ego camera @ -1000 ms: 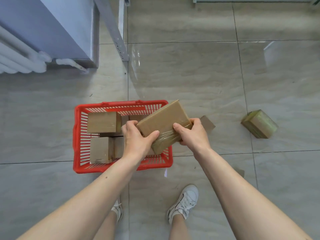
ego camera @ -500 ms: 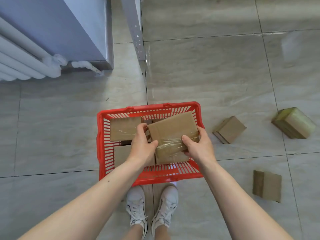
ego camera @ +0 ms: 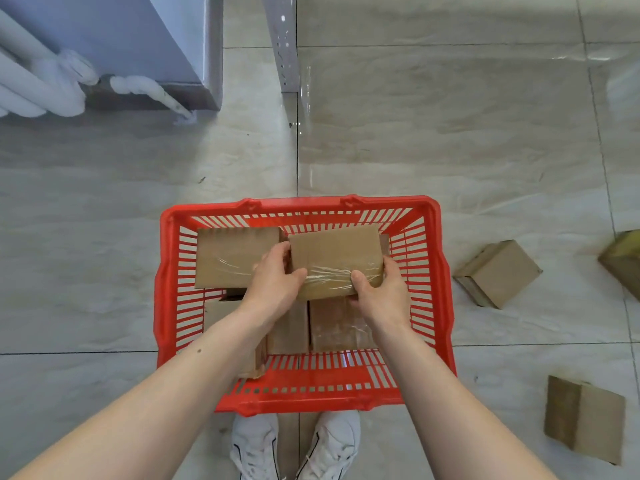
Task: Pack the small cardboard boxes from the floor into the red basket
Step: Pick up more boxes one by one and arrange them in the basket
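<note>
fingers: left hand [ego camera: 273,284] and right hand [ego camera: 382,292] both curl around the taped box [ego camera: 334,259], thumbs on top
box: lower now than half a second ago, squared up beside the other box [ego camera: 232,258] in the red basket [ego camera: 166,282]
floor: two boxes [ego camera: 498,271] [ego camera: 585,417] still out on the right

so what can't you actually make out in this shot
Head view only:
- Lower boxes in the red basket: partly hidden by the held box, both hands and forearms, so no sure count.
- Greenish box: cut off by the right edge.
- Left hand and right hand: fingers under the held box hidden.
</note>
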Motion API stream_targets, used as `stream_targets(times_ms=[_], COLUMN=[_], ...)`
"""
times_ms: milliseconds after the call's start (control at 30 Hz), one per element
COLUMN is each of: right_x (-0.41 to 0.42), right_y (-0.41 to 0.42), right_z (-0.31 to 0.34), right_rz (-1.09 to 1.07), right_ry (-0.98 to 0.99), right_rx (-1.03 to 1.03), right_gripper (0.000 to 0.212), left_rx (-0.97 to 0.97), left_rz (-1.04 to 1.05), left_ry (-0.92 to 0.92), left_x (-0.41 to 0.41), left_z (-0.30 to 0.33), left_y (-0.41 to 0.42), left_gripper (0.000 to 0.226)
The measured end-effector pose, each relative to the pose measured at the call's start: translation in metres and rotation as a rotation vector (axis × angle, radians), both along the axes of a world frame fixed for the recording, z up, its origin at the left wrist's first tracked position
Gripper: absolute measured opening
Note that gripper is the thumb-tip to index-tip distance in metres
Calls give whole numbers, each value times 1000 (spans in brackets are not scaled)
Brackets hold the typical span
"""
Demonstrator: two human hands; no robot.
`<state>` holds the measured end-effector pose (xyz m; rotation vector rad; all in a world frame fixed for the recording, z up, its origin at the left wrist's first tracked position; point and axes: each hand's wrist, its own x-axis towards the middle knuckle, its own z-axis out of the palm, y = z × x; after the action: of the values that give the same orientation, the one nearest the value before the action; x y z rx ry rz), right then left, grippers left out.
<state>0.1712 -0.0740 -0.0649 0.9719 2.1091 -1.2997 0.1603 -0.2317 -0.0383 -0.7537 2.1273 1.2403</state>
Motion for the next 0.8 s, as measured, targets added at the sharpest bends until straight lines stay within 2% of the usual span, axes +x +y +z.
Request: stream_targets(times_ms=[200, 367, 567, 800], right_x=[-10, -12, -7, 10], right_y=[-21, -20, -11, 11], right_z=[-38, -42, -13, 59], right_rz=[11, 27, 10, -49], right_ry=[-18, -27, -108, -91], right_rx=[42, 61, 45, 57], right_gripper=[49, 48, 69, 56], left_rx=[-14, -31, -16, 19], left_rz=[-80, -80, -59, -66], left_ry=[30, 26, -20, -30], left_x=[-8, -7, -6, 3], left_z=[-26, -30, -11, 50], left_y=[1, 4, 2, 7], left_gripper=[54, 58, 65, 65])
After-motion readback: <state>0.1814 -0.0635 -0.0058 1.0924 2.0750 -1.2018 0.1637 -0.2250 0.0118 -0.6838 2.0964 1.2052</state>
